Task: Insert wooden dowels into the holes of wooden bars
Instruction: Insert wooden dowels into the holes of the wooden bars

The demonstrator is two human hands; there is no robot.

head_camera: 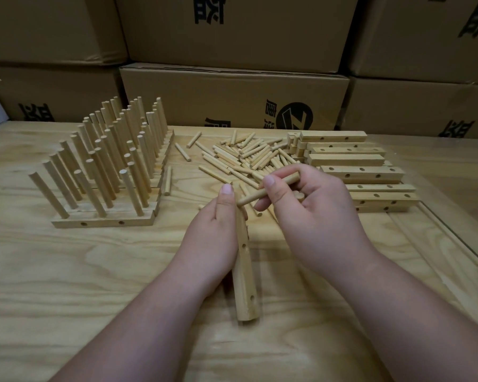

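My left hand grips a wooden bar with round holes along its side; the bar lies lengthwise towards me on the table. My right hand pinches a wooden dowel between thumb and fingers, tilted, its lower tip close to the far end of the bar by my left thumb. Another dowel end shows inside my right palm. A heap of loose dowels lies just beyond my hands.
Finished bars with upright dowels stand in rows at the left. A stack of bare bars with holes sits at the right. Cardboard boxes wall off the back of the wooden table.
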